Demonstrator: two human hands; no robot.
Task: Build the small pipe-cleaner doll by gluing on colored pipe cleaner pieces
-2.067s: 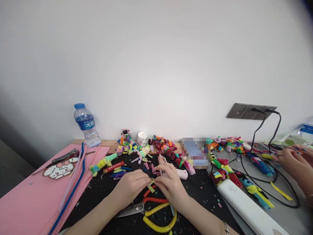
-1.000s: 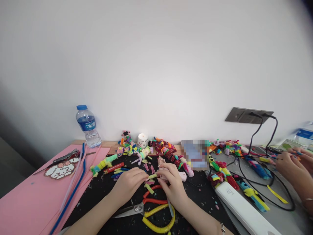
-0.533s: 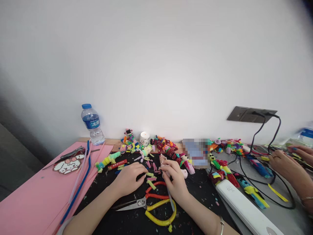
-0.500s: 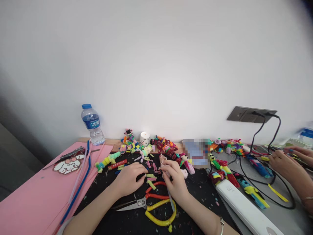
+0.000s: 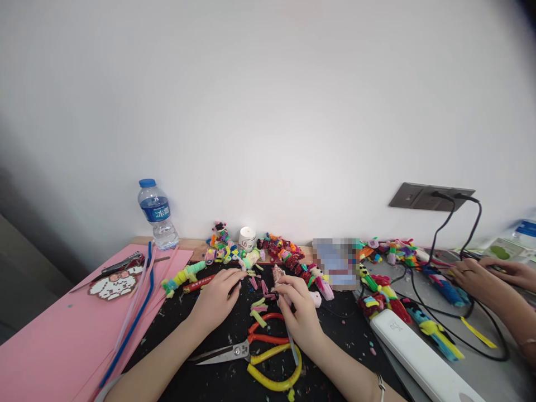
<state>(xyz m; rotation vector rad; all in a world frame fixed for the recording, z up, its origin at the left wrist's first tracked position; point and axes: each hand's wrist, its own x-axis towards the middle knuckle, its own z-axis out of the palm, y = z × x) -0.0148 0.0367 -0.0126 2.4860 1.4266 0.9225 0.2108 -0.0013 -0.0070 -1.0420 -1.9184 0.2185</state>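
Note:
My left hand (image 5: pixel 216 296) reaches over the cut pipe-cleaner pieces, its fingers stretched forward and the thumb a little apart. Small pink and lime pieces (image 5: pixel 259 307) lie scattered between my hands. My right hand (image 5: pixel 298 310) is closed, thumb and fingertips pinched together; what they hold is hidden. Under and behind it lies what looks like a pink glue gun (image 5: pixel 277 273), mostly covered, with a translucent stick (image 5: pixel 295 353) showing below the hand. Large scissors (image 5: pixel 239 350) with red and yellow handles rest on the black mat (image 5: pixel 335 357) in front of my hands.
Colourful pipe-cleaner figures (image 5: pixel 288 254) line the wall beside a paper cup (image 5: pixel 247 238). A water bottle (image 5: pixel 157 215) stands left, near blue and pink pipe cleaners (image 5: pixel 144 312). At right are a white power strip (image 5: pixel 419 352), black cables (image 5: pixel 444 310) and another person's hands (image 5: pixel 477 285).
My left hand has moved up and slightly left, away from the lime and pink pieces near the scissors. My right hand stays nearly in place. The other person's hands have shifted left.

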